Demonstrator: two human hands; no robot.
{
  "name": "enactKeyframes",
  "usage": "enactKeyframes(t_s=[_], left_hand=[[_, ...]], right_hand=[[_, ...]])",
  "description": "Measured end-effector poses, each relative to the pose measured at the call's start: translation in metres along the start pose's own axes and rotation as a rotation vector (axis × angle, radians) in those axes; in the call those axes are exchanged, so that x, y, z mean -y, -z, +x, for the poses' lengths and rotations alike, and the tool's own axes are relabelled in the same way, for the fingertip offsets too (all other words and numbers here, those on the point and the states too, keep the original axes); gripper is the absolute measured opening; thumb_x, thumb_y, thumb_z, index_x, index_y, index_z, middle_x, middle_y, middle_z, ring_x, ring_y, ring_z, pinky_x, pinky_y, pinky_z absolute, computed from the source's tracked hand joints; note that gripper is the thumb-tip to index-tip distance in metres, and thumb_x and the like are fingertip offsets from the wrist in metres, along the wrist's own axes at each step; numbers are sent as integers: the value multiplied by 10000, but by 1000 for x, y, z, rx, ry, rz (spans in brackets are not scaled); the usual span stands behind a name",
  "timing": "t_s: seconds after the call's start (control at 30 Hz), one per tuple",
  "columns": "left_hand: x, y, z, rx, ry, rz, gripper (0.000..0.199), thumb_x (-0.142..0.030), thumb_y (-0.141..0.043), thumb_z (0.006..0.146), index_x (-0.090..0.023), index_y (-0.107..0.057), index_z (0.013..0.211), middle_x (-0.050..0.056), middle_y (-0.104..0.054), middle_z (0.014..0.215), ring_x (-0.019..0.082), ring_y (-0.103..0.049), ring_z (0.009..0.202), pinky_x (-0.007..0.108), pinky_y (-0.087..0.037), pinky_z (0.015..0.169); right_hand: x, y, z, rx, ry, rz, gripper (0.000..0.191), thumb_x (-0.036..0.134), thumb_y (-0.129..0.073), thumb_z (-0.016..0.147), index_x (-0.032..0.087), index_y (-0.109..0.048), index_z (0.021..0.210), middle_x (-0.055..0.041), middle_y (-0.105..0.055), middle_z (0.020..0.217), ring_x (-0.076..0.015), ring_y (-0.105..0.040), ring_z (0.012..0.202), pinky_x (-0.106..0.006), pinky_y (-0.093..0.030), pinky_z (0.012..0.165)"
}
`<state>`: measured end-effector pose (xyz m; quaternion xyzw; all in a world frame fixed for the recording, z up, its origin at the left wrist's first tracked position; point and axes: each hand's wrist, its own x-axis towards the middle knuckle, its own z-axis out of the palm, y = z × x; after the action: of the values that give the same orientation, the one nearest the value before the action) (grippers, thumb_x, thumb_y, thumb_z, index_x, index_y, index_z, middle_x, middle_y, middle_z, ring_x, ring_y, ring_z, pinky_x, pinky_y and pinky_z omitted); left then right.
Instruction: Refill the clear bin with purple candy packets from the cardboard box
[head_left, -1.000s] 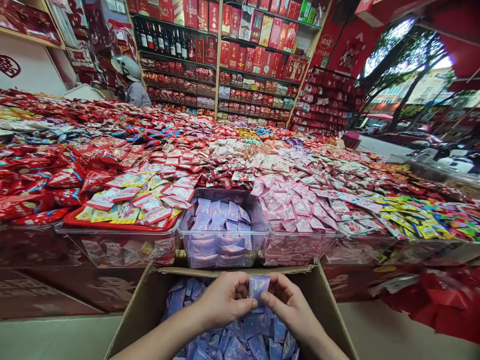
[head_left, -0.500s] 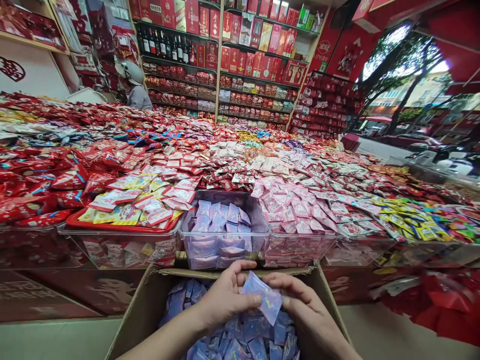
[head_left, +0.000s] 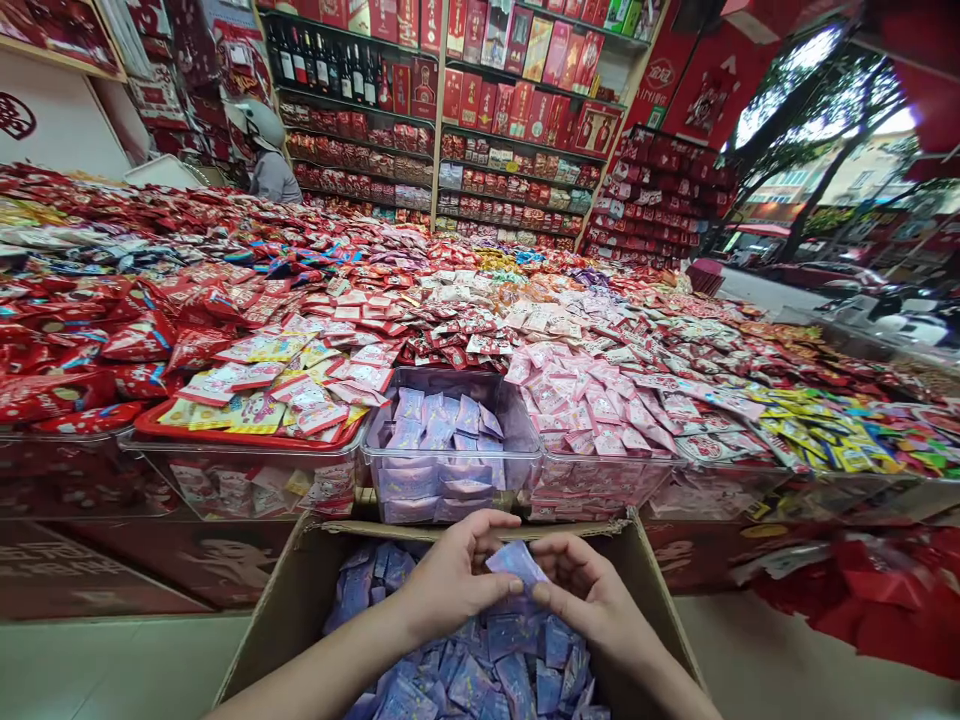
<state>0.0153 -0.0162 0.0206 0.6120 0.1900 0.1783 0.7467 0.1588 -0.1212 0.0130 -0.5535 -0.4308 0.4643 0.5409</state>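
Observation:
A small purple-blue packet [head_left: 517, 562] is pinched between my left hand [head_left: 459, 580] and my right hand [head_left: 585, 590], above an open cardboard box [head_left: 274, 610]. Both thumbs press on its near side, and the fingers curl behind it. Inside the box lie many loose packets [head_left: 465, 680] of the same kind. Just beyond the box, a clear plastic bin [head_left: 450, 457] holds similar purple packets stacked in rows, with some space toward its back.
Left of the bin, a red tray [head_left: 247, 437] carries yellow and pink packets. Pink packets [head_left: 592, 400] fill the bin at right. Red packets [head_left: 67, 390] spread across the counter. A person [head_left: 270, 155] in a helmet is at back left, near shelves [head_left: 439, 130].
My right hand has shifted slightly left and its thumb now lies over the packet. The packet is turned and more covered by the fingers. The view has tilted down slightly.

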Motion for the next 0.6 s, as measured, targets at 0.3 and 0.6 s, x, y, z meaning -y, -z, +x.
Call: enactKeyframes(t_s=[0.3, 0.6], left_hand=[[1, -2, -7, 37, -67, 284, 487, -112, -564, 677, -168, -378, 1123, -66, -410, 610, 86, -409, 549, 200, -313, 502], [-6, 2, -10, 80, -155, 167, 377, -251, -522, 768, -165, -396, 1113, 3, -512, 748, 110, -475, 664, 238, -378, 618]], right_hand=[[10, -4, -5, 7, 74, -416, 236, 307, -562, 733, 195, -508, 934, -24, -556, 843, -143, -495, 742, -249, -400, 670], [81, 18, 14, -121, 107, -395, 223, 381, -549, 726, 170, -487, 689, 19, -499, 598, -98, -452, 544, -209, -372, 499]])
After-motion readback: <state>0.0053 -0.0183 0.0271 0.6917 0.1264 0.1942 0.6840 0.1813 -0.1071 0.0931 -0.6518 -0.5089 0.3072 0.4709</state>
